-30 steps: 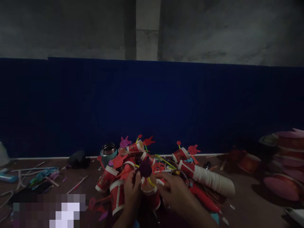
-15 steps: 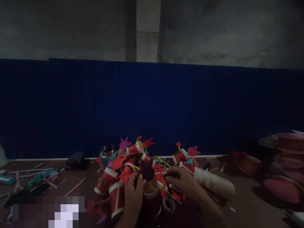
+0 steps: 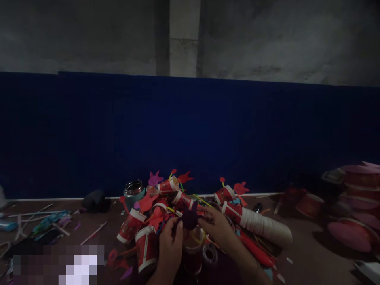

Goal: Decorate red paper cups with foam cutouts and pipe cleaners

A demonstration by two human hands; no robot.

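My forearms are running out of the bottom edge, and a pixelated block (image 3: 59, 267) is hiding the lower left corner. With my left hand (image 3: 171, 245) I am pinching the left edge of a dark purple paper cutout (image 3: 190, 220); my right hand (image 3: 218, 229) is bringing its fingertips to the right edge, though I cannot tell whether they are closing on it. The cutout is standing over the mouth of a paper cup (image 3: 193, 254), whose lower part is sinking into shadow, and a yellow strip (image 3: 200, 238) is curving at its rim. A ring-shaped thing (image 3: 210, 253) is lying just right of the cup. Left of my left hand, a red cup (image 3: 147, 250) is bearing a pale strip of marks too small for me to read. Beyond my right hand a stack of cups (image 3: 264, 226) is lying on its side. Pink-and-red bowls (image 3: 360, 206) are blurring at far right. Behind everything, a blue panel (image 3: 190, 134) is spanning the view.
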